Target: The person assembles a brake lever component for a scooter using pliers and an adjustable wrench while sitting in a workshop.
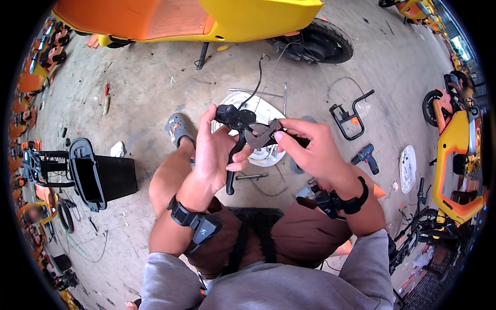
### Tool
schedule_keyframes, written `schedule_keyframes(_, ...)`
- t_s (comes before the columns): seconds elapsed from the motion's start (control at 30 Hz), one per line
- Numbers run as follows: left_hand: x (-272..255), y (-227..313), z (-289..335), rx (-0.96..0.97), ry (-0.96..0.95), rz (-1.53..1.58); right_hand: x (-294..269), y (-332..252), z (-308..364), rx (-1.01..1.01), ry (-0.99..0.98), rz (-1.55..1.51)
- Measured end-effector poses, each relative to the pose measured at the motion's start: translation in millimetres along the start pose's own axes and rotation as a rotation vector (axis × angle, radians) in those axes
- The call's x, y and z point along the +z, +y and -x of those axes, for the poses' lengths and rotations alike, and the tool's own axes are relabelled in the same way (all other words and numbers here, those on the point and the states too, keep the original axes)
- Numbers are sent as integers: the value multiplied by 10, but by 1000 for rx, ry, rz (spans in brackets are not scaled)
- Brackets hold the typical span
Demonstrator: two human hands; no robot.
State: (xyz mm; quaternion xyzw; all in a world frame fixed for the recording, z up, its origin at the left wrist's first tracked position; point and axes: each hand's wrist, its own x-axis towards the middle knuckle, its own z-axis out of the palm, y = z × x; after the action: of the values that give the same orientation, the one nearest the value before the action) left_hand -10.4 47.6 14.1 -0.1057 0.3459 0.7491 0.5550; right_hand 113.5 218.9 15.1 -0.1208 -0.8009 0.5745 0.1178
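Note:
My left hand (211, 152) is closed around a black brake lever assembly (237, 157), its long lever pointing down towards me. A dark cable (260, 75) runs from the top of the assembly away across the floor. In my right hand (314, 147) is an adjustable wrench (257, 136), its jaws up against the assembly. The thumb and forefinger of that hand lie at the wrench's adjusting screw. Both tools are held above a white plastic tray (274, 111) on the floor; my hands hide part of it.
A yellow and orange scooter (248, 18) stands ahead. Left lies a black bin-like box (116, 175). On the right are a black tubular bracket (356, 113), a cordless drill (368, 156), a white panel (407, 169) and a yellow scooter frame (448, 170). A red-handled screwdriver (107, 93) lies far left.

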Motion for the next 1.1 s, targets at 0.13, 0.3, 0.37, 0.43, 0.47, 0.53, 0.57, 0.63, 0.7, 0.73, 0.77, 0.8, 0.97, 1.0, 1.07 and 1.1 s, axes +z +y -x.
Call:
schedule_keyframes(0.13, -20, -18, 12, -7, -17, -29, -14, -52, 8, 98, -34, -4)
schedule_keyframes(0.3, -37, -21, 11, 3, -22, -49, -11, 10, 18, 40, -21, 58)
schedule_keyframes(0.37, -13, -14, 24, 4, -26, -61, -16, -6, 17, 52, -25, 74)
schedule_keyframes(0.43, 10, -30, 36, 4, -17, -69, -6, -67, 17, 111, -33, 46)
schedule_keyframes(0.47, -4, -32, 37, -1, -33, -69, -1, -52, 18, 95, -30, 57)
schedule_keyframes(0.53, -24, -28, 33, -9, -70, -70, -5, -22, 15, 61, -23, 82)
schedule_keyframes(0.57, -18, -27, 37, -8, -71, -73, -8, -21, 19, 45, -22, 84)
schedule_keyframes(0.63, 5, -18, 44, -5, -74, -79, -13, -22, 26, 12, -18, 90)
schedule_keyframes(0.7, 30, -24, 51, 6, -29, -91, -21, -53, 15, 79, -53, 72)
schedule_keyframes(0.73, 38, -27, 55, 12, -7, -97, -22, -66, 11, 113, -70, 64)
schedule_keyframes(0.77, 30, -26, 56, 8, -21, -93, -14, -61, 12, 98, -67, 41)
schedule_keyframes(0.8, 18, -21, 55, 4, -37, -89, -6, -51, 16, 82, -65, 19)
schedule_keyframes(0.97, -12, -12, 33, 14, -56, -94, -5, -34, 23, 48, -71, 64)
schedule_keyframes(1.0, 20, -13, 46, 26, -36, -99, -13, -59, 18, 58, -92, 53)
schedule_keyframes(1.07, 55, -2, 51, 44, -9, -112, -8, -74, 4, 66, -102, 11)
schedule_keyframes(1.1, 59, -11, 58, 47, 0, -115, 12, -73, 13, 69, -95, -20)
